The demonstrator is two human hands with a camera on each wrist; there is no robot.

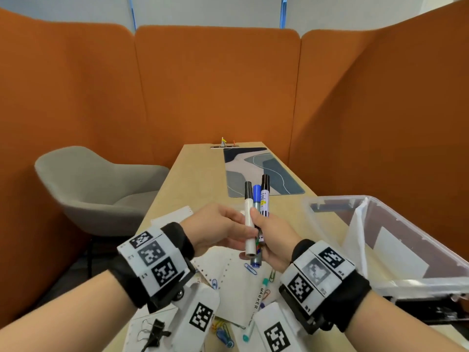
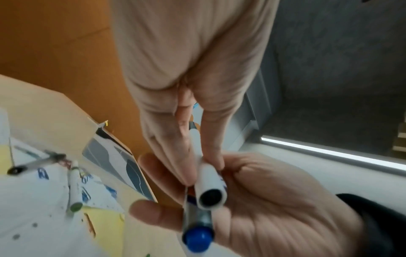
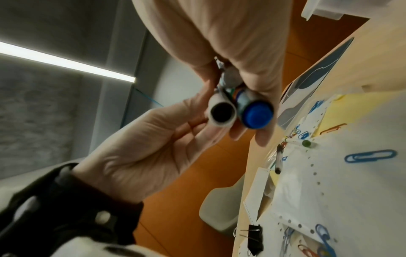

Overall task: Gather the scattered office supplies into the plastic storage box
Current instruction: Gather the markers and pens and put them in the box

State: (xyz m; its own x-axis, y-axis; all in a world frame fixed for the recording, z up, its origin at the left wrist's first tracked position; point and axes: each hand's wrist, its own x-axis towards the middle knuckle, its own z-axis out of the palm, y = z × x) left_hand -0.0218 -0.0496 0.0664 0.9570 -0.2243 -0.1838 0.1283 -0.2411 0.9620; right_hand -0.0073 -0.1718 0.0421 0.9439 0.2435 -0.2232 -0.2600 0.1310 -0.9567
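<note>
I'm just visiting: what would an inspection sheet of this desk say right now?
Surface: light wooden table, patterned desk mat at its far end.
Job's things: three markers held upright above the table; plastic storage box to the right; teal-capped marker lying on papers.
Clutter: perforated paper, paper clips, black binder clip.
Grips: left hand pinches the white marker; right hand holds the bundle.
Cables: nothing seen.
Surroundings: orange partitions, grey chair.

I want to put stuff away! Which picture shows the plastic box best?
The head view: the clear plastic box sits open on the table's right side, rim and walls showing. The right wrist view catches only a corner at the top edge. The left wrist view shows none of it.
</note>
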